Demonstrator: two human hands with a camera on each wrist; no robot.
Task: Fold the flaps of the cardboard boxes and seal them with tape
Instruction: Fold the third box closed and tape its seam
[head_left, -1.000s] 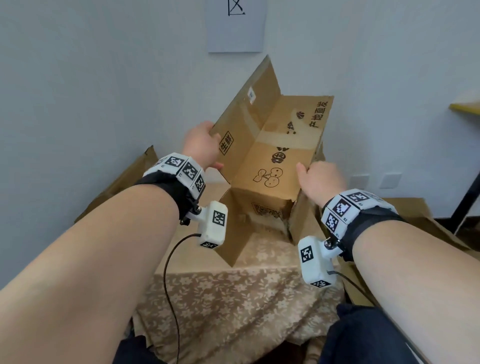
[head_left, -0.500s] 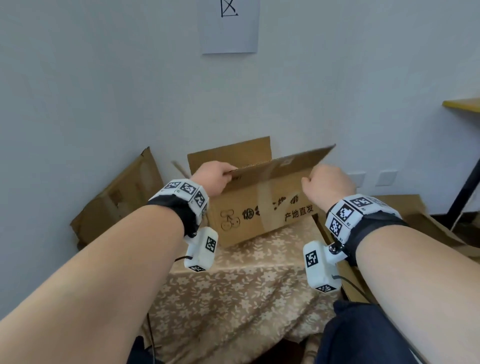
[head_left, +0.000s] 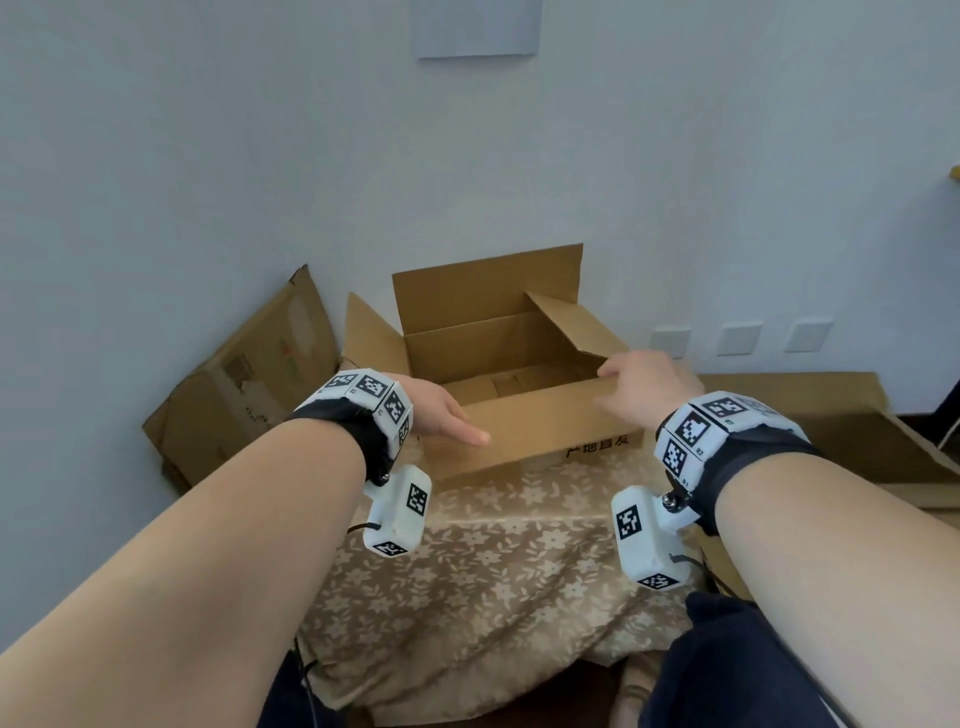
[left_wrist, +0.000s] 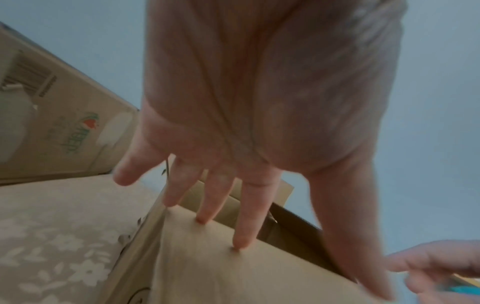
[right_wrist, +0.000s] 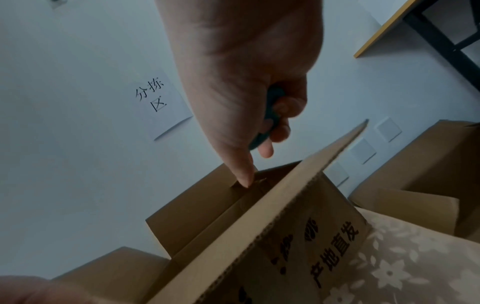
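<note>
left hand (head_left: 434, 410) flat on box (head_left: 524, 431) flap — grip open | right hand (head_left: 647, 387) — grip curled round teal object (right_wrist: 270, 115)

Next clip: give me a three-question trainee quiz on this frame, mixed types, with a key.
1. True or false: the cardboard box on the floral cloth is taped shut.
2. Which hand presses straight fingers on the near flap? A) left hand B) right hand
3. What colour is the small object gripped by the right hand?

Key: 1 false, all flaps are open; 2 A; 3 teal.
</note>
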